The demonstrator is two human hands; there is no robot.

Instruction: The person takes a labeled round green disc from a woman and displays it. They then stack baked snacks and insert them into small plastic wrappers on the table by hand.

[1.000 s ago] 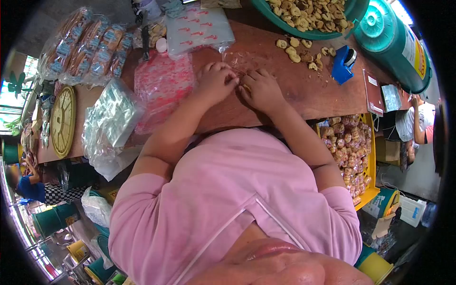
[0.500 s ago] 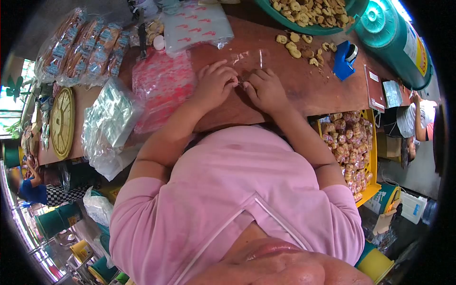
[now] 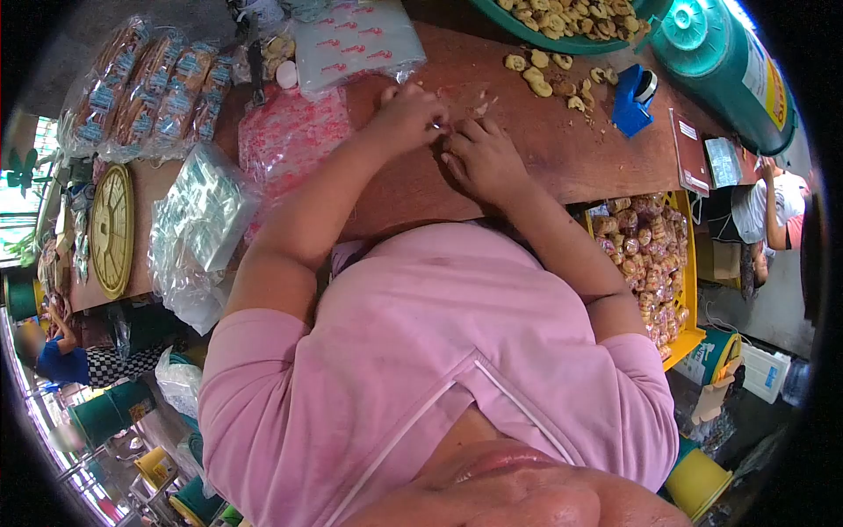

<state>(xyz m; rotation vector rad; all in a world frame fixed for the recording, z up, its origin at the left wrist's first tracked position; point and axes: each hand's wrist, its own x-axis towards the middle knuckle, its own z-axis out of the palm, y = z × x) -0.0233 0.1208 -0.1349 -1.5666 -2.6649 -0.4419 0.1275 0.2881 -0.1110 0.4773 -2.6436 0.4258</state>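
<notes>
My left hand (image 3: pixel 408 120) and my right hand (image 3: pixel 481 158) are close together over the brown table (image 3: pixel 580 167). Both have curled, closed fingers at a small clear plastic bag (image 3: pixel 470 95) lying just beyond them. What the fingertips pinch is too small to make out. Left of my left hand lies a stack of red-printed plastic (image 3: pixel 294 132), with clear bags with red prints (image 3: pixel 356 44) behind it. Loose ring-shaped biscuits (image 3: pixel 537 83) and a blue tape dispenser (image 3: pixel 634 98) sit beyond my right hand.
A green basin (image 3: pixel 562 39) of biscuits stands at the back, beside a teal drum (image 3: pixel 724 70). Packed bread (image 3: pixel 149 88), a clear plastic bundle (image 3: pixel 198 220) and a round yellow lid (image 3: pixel 114 230) are at left. A yellow crate (image 3: pixel 689 307) holds packed biscuits. Co-workers (image 3: pixel 60 356) (image 3: pixel 762 215) are at both sides.
My left hand has lifted and turned over the clear bag, its fingers moving away from my body. My right hand has curled in nearer to it. The view has shifted slightly.
</notes>
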